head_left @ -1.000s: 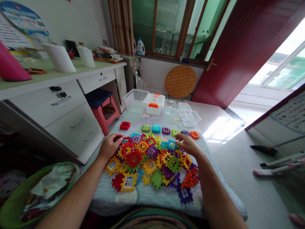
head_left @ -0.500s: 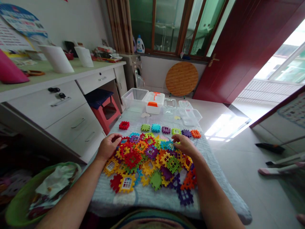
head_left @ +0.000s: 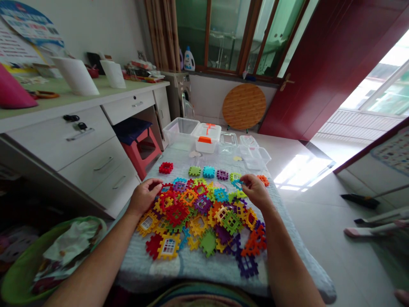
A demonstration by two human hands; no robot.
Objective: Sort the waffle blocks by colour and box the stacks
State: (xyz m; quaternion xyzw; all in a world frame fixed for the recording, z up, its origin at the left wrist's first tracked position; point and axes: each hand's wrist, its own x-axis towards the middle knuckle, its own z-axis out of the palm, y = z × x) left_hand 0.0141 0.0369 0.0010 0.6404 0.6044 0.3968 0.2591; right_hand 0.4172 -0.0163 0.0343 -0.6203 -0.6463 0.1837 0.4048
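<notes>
Plastic interlocking building blocks with notched edges lie in a mixed pile [head_left: 194,213] on the cloth-covered table. My right hand [head_left: 257,192] pinches a light blue window block [head_left: 237,184] at the pile's far right, above the back row. My left hand [head_left: 145,196] rests at the pile's left edge, fingers curled together beside a red block [head_left: 166,187]; whether anything is between them is hidden. Behind the pile stand separate blocks in a row: red [head_left: 166,167], green [head_left: 194,171], blue [head_left: 208,172], purple [head_left: 222,175], light green [head_left: 235,176] and orange [head_left: 263,180].
Clear plastic boxes stand at the table's far end: a large open bin [head_left: 181,132], a box with orange latches [head_left: 207,143] and smaller containers [head_left: 255,157]. A desk [head_left: 86,149] and red stool [head_left: 143,149] are on the left, with a green basket [head_left: 19,273] below.
My right hand has moved right and slightly back from the pile, carrying the light blue window block. It now covers the dark purple block in the row. My left hand has barely moved.
</notes>
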